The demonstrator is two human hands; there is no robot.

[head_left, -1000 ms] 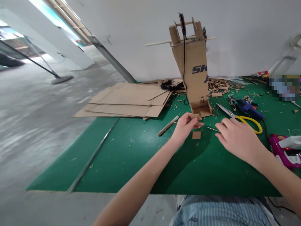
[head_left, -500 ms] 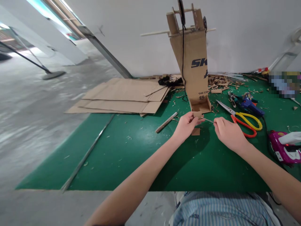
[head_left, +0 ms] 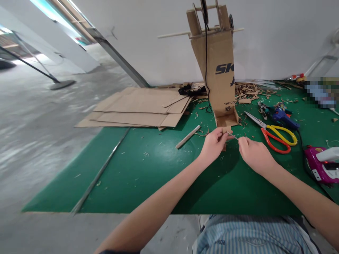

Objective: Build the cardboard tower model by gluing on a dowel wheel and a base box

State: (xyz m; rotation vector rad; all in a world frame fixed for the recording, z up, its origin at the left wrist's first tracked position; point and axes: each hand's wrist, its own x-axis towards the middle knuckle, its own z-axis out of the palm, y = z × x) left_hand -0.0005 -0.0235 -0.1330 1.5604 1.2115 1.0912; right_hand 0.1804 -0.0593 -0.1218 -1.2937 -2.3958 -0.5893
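My left fingers [head_left: 221, 133] are closed in a pinch on a small card [head_left: 225, 129], held just in front of the foot of the cardboard tower [head_left: 218, 70]; my right fingers [head_left: 242, 140] are closed on a thin metal spike [head_left: 232, 135], its tip at the card's edge, though I cannot tell whether it goes in; my left hand [head_left: 213, 144] and right hand [head_left: 255, 155] are near each other, not touching; a second bit of card [head_left: 224, 148] shows on the green mat [head_left: 132, 176] just beside my left hand, partly hidden by it; the scissors [head_left: 275, 135], with orange and yellow handles, lie open to the right of my right hand; beyond them are pliers [head_left: 262, 110] and a blue glue gun [head_left: 282, 116]; a pink appliance [head_left: 316, 165] sits at the mat's right side; a wooden stick [head_left: 187, 137] lies left of my left hand; a metal rod [head_left: 100, 169] lies further left; flat cardboard sheets [head_left: 137, 111] are stacked behind; wood shavings [head_left: 249, 91] are heaped by the tower; a black cable [head_left: 206, 70] hangs down its front.
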